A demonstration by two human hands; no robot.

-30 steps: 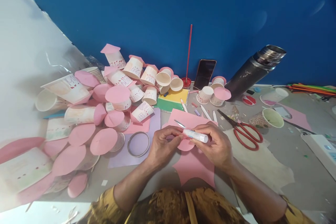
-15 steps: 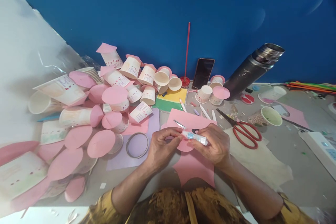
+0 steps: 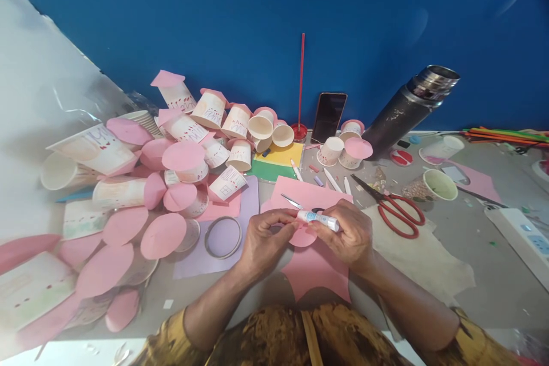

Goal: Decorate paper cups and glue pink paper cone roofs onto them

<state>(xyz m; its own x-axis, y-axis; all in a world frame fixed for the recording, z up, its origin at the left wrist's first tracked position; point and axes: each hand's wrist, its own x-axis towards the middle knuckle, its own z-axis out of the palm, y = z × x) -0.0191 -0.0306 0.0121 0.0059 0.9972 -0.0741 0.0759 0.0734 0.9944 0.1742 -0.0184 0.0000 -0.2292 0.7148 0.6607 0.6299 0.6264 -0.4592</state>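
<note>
My right hand (image 3: 349, 237) is closed around a white glue stick (image 3: 322, 221), its tip pointing left. My left hand (image 3: 265, 240) pinches a small round piece of pink paper (image 3: 303, 238), partly hidden by the fingers and the glue stick. The glue tip meets the paper near my left fingertips; whether it touches I cannot tell. Below both hands lies a pink sheet with curved cut-outs (image 3: 319, 277). Another pink sheet (image 3: 309, 187) lies behind them, with the blades of small scissors (image 3: 291, 202) on it.
Paper cups with pink cone tops (image 3: 184, 157) crowd the left side. A tape ring (image 3: 223, 237) rests on purple paper. Red-handled scissors (image 3: 401, 214) lie right, near a black flask (image 3: 405, 108), a propped phone (image 3: 329, 116), a spotted cup (image 3: 433, 186) and a power strip (image 3: 521, 240).
The glue stick has shifted slightly and turned in my right hand, showing more of its label. My left hand keeps its pinch on the paper. The view has turned a little to the right.
</note>
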